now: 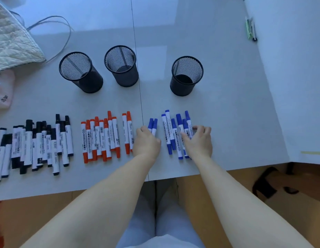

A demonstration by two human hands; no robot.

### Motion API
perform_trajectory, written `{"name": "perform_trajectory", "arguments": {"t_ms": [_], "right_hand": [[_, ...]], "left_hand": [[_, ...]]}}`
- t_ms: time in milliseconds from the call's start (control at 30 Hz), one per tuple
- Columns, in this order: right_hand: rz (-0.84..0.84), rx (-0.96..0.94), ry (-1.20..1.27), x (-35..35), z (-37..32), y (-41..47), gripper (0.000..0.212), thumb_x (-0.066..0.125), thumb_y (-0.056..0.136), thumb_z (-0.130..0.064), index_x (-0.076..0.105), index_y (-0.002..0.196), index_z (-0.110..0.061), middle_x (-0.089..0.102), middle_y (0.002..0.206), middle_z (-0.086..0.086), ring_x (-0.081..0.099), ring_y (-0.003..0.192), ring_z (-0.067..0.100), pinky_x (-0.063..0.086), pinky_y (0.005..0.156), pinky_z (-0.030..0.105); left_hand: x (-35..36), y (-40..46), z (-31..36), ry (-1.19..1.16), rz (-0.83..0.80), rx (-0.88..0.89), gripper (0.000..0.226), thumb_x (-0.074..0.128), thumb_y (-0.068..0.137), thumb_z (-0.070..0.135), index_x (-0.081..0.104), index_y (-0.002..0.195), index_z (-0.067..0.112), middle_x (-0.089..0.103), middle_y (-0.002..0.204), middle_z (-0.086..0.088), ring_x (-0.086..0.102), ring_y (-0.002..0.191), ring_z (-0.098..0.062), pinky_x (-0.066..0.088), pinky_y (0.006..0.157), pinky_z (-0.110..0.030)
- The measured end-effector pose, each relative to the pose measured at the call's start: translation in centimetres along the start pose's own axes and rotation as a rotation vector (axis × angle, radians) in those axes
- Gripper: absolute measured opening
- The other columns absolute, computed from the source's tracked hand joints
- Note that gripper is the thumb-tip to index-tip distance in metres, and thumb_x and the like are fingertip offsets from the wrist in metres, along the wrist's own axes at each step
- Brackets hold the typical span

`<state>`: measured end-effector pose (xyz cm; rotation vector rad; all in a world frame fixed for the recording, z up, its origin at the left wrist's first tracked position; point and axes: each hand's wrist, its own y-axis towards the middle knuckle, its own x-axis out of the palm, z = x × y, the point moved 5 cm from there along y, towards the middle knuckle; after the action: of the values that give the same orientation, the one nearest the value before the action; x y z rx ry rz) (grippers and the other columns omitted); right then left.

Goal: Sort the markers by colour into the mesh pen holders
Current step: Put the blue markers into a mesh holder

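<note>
Left hand (146, 142) fingers curled closed; right hand (198, 141) palm-down, fingers bent.

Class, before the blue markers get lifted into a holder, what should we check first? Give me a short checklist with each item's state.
1. Three mesh holders upright; right one nearest the blues: ok.
2. Holders empty: ok, as far as visible.
3. Colours grouped: black markers, red markers, blue markers: ok.
4. Left hand grips two blue markers: ok.
5. Right hand has a firm hold on the blue group: cannot tell.
6. Path to holder free: ok.
</note>
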<state>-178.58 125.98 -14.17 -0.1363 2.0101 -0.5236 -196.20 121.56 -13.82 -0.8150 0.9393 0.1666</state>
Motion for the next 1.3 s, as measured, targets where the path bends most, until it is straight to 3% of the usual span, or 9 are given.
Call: {"name": "perform_trajectory", "arguments": {"t_ms": [233, 367, 533, 733, 900, 1000, 1133, 1233, 1300], "right_hand": [[0.012, 0.058, 0.007, 0.2, 0.0, 0.1, 0.051, 0.055, 0.086, -0.049, 0.046, 0.118, -0.01, 0.045, 0.118, 0.007, 0.05, 0.102, 0.021, 0.042, 0.072, 0.028], [0.005, 0.065, 0.01, 0.1, 0.0, 0.4, 0.046, 0.051, 0.089, -0.046, 0.048, 0.116, -0.009, 0.047, 0.117, 0.008, 0.05, 0.099, 0.021, 0.039, 0.069, 0.029], [-0.043, 0.035, -0.019, 0.3, -0.3, 0.7, 0.045, 0.047, 0.09, -0.045, 0.05, 0.116, -0.008, 0.047, 0.116, 0.009, 0.051, 0.099, 0.023, 0.04, 0.07, 0.031], [-0.067, 0.063, -0.055, 0.1, -0.6, 1.3, 0.037, 0.045, 0.091, -0.032, 0.05, 0.111, -0.001, 0.046, 0.116, 0.013, 0.054, 0.092, 0.031, 0.039, 0.066, 0.033], [-0.061, 0.055, -0.042, 0.0, -0.5, 1.5, 0.03, 0.049, 0.087, -0.024, 0.05, 0.106, -0.001, 0.048, 0.109, 0.012, 0.053, 0.08, 0.03, 0.036, 0.061, 0.031], [-0.051, 0.131, 0.121, -0.7, 0.1, 1.7, 0.023, 0.053, 0.082, -0.021, 0.054, 0.099, -0.005, 0.055, 0.099, 0.01, 0.051, 0.074, 0.028, 0.037, 0.061, 0.03], [-0.072, 0.194, 0.498, -2.9, 0.0, 2.2, 0.006, 0.053, 0.078, -0.014, 0.052, 0.084, -0.013, 0.057, 0.077, 0.004, 0.059, 0.071, 0.029, 0.05, 0.068, 0.038], [-0.075, 0.134, 0.611, -6.1, -2.3, 3.9, 0.015, 0.054, 0.075, -0.01, 0.045, 0.066, -0.018, 0.049, 0.064, 0.002, 0.049, 0.054, 0.023, 0.048, 0.055, 0.034], [-0.079, 0.047, 0.638, -8.5, -4.6, 5.6, 0.018, 0.056, 0.074, -0.009, 0.044, 0.062, -0.018, 0.046, 0.056, 0.002, 0.044, 0.042, 0.018, 0.042, 0.043, 0.025]], "left_hand": [[0.1, 0.8, -0.2, 0.026, -0.036, 0.041, 0.028, 0.046, 0.091, 0.019, 0.04, 0.113, 0.002, 0.043, 0.107, -0.013, 0.049, 0.078, -0.022, 0.039, 0.061, -0.028], [0.0, 0.9, -0.2, 0.001, -0.04, 0.021, 0.033, 0.051, 0.089, 0.018, 0.042, 0.115, 0.0, 0.046, 0.113, -0.018, 0.053, 0.096, -0.034, 0.039, 0.071, -0.033], [0.2, 1.2, 0.0, 0.019, -0.028, -0.015, 0.026, 0.045, 0.092, 0.023, 0.039, 0.11, 0.005, 0.039, 0.101, -0.01, 0.047, 0.074, -0.02, 0.039, 0.059, -0.028], [0.2, 1.2, 0.0, -0.004, -0.005, -0.027, 0.026, 0.046, 0.092, 0.024, 0.041, 0.11, 0.005, 0.036, 0.097, -0.007, 0.045, 0.074, -0.019, 0.038, 0.059, -0.028], [-0.1, 0.9, -0.4, -0.164, 0.047, -0.113, 0.023, 0.046, 0.091, 0.025, 0.039, 0.103, 0.007, 0.046, 0.096, -0.009, 0.049, 0.074, -0.023, 0.039, 0.056, -0.03], [-0.4, 0.8, -0.7, -0.378, 0.043, -0.159, 0.015, 0.043, 0.091, 0.019, 0.035, 0.097, 0.008, 0.052, 0.091, -0.013, 0.053, 0.069, -0.02, 0.038, 0.05, -0.029], [-1.9, 1.0, 1.1, -0.676, 0.04, -0.169, 0.01, 0.044, 0.09, 0.015, 0.038, 0.097, 0.01, 0.053, 0.084, -0.009, 0.058, 0.072, -0.018, 0.053, 0.067, -0.043], [-4.8, 1.7, 4.5, -0.792, 0.146, -0.077, 0.012, 0.049, 0.085, 0.015, 0.041, 0.077, 0.019, 0.048, 0.069, 0.0, 0.048, 0.061, -0.017, 0.045, 0.05, -0.03], [-7.1, 2.4, 7.3, -0.812, 0.204, 0.007, 0.018, 0.052, 0.084, 0.022, 0.041, 0.07, 0.022, 0.048, 0.065, 0.001, 0.047, 0.058, -0.018, 0.042, 0.05, -0.028]]}}
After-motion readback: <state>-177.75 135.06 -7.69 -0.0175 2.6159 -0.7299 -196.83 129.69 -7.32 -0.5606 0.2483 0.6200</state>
